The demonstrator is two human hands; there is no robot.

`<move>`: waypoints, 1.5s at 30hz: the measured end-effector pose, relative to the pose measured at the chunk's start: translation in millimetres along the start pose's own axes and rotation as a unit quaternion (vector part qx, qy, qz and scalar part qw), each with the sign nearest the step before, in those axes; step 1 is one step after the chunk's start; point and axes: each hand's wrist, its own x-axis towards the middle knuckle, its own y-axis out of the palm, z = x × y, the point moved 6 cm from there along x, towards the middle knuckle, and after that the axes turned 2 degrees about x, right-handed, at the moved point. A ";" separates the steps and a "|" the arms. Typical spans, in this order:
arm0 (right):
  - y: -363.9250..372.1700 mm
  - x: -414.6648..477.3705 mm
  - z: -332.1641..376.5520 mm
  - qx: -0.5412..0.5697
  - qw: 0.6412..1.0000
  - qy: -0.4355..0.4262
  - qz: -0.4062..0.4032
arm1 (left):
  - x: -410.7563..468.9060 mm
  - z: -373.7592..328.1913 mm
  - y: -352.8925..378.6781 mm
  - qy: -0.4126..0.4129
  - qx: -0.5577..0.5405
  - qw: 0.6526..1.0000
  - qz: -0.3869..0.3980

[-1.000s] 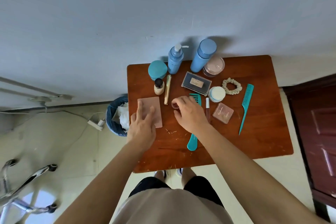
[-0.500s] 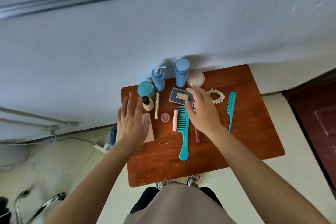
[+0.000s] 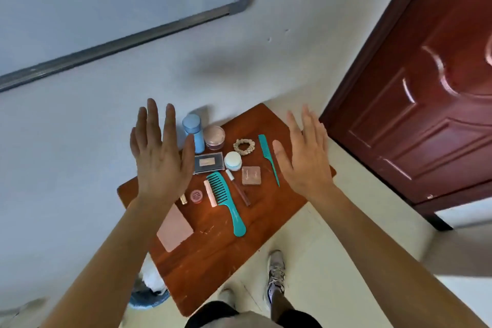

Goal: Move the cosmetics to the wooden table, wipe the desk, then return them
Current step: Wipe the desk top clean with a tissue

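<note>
Cosmetics lie on the small wooden table (image 3: pixel 213 269): a blue bottle (image 3: pixel 193 130), a pink jar (image 3: pixel 214 137), a dark palette (image 3: pixel 208 163), a white jar (image 3: pixel 233 160), a scrunchie (image 3: pixel 244 147), a thin teal comb (image 3: pixel 269 157), a wide teal comb (image 3: pixel 226 200), a compact (image 3: pixel 251 175), a lip tube (image 3: pixel 238 188), a pink stick (image 3: pixel 209 193), a small red pot (image 3: pixel 196 196) and a pink pad (image 3: pixel 174 228). My left hand (image 3: pixel 159 157) is raised above the table's left side, empty, fingers spread. My right hand (image 3: pixel 306 154) is lifted over the right side, also empty. My left hand hides other items behind it.
A dark red door (image 3: pixel 426 88) stands to the right of the table. A grey-framed board (image 3: pixel 106 8) hangs on the wall behind. A bin with white paper (image 3: pixel 151 290) sits by the table's left edge. My feet (image 3: pixel 277 274) are on the pale floor at the table's front.
Both hands have lifted off the table and spread, empty; the right hand has left the small red pot and the wide comb on the table. The view has swung up and to the right, showing the door.
</note>
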 end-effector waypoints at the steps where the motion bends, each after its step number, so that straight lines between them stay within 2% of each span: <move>1: -9.8 -14.1 -12.2 -0.020 1.000 0.016 0.002 | -0.8 -15.9 7.9 0.010 -0.013 1.000 0.021; 6: -80.2 -87.3 -84.1 -0.077 0.990 0.107 -0.041 | -5.2 -116.9 30.0 0.126 -0.066 0.986 0.082; 15: -242.6 -256.3 -196.0 -0.119 0.932 0.280 -0.199 | -65.3 -355.8 -7.1 0.353 -0.148 0.921 0.066; 19: -295.8 -363.1 -240.4 -0.127 0.901 0.337 -0.243 | -142.4 -464.7 -23.2 0.437 -0.179 0.879 0.070; 26: -387.1 -568.9 -327.4 -0.172 0.836 0.452 -0.259 | -332.3 -640.5 -43.8 0.600 -0.187 0.771 0.105; 28: -408.5 -623.6 -346.4 -0.188 0.808 0.490 -0.267 | -377.4 -682.4 -48.2 0.624 -0.192 0.748 0.121; 32: -452.4 -694.0 -389.1 -0.214 0.778 0.523 -0.274 | -438.2 -760.4 -54.0 0.664 -0.211 0.708 0.118; 36: -485.4 -729.1 -442.6 -0.229 0.750 0.536 -0.312 | -466.9 -837.8 -41.2 0.679 -0.234 0.687 0.110; 40: -515.3 -750.0 -525.6 -0.243 0.745 0.544 -0.301 | -485.2 -934.8 -14.5 0.677 -0.264 0.677 0.116; 45: -585.8 -755.9 -629.6 -0.263 0.732 0.562 -0.282 | -487.5 -1068.5 -2.5 0.659 -0.292 0.679 0.139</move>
